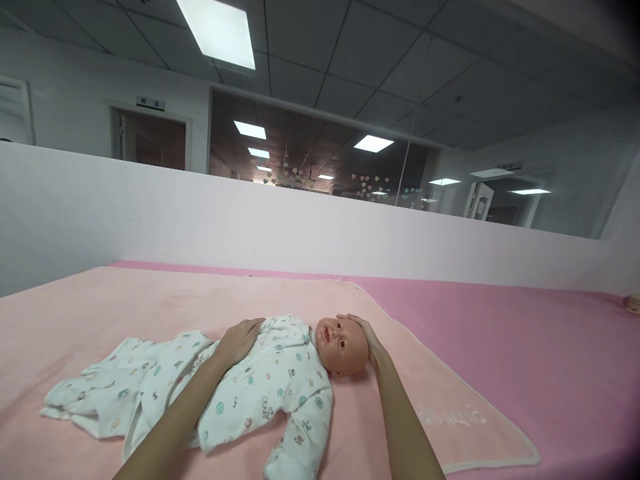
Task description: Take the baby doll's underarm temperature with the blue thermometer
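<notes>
A baby doll (345, 345) lies on its back on a pink blanket, its bald head toward the right. It wears a white printed baby outfit (270, 387) with long sleeves and trousers; its hands and feet do not show. My left hand (240, 341) rests flat on the doll's torso, fingers stretched out over the cloth. Against the top of the doll's head lies my right hand (367, 335), cupped round it with the fingers extended, partly hidden behind the head.
The pale pink blanket (440, 400) covers most of a darker pink padded surface (480, 333). Behind it runs a low white wall (300, 230) with a glass window (320, 157) above. A small brownish object (633, 304) sits at the far right edge.
</notes>
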A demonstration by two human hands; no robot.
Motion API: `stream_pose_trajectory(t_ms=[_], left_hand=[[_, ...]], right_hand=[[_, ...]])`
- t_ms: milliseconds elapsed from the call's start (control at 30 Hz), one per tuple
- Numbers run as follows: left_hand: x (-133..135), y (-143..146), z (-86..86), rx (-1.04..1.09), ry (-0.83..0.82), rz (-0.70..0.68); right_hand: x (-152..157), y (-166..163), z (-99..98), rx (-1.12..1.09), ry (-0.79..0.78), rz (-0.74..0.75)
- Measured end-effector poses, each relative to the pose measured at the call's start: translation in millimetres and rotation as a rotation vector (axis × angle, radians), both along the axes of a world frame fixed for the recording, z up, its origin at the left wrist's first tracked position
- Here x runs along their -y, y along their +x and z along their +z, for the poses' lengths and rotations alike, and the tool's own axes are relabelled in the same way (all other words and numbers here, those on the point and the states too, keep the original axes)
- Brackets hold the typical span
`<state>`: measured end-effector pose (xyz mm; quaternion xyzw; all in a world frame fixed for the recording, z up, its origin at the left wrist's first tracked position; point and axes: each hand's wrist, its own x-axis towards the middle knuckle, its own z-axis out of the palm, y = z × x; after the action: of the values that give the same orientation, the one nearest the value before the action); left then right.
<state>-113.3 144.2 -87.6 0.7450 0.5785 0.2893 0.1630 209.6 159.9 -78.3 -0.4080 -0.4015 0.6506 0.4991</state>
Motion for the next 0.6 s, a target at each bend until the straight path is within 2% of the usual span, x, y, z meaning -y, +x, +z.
stream_pose_trajectory(t_ms=[267, 600], left_hand=[[3.5, 1.5, 2.7, -0.001, -0.003, 0.012], [1.8, 0.0, 1.9, -0.004, -0.018, 0.027]], right_hand=[[12.1, -3.0, 5.5, -0.091, -0.177, 0.246], [16.6, -8.7, 11.6, -0.095, -0.137, 0.250]])
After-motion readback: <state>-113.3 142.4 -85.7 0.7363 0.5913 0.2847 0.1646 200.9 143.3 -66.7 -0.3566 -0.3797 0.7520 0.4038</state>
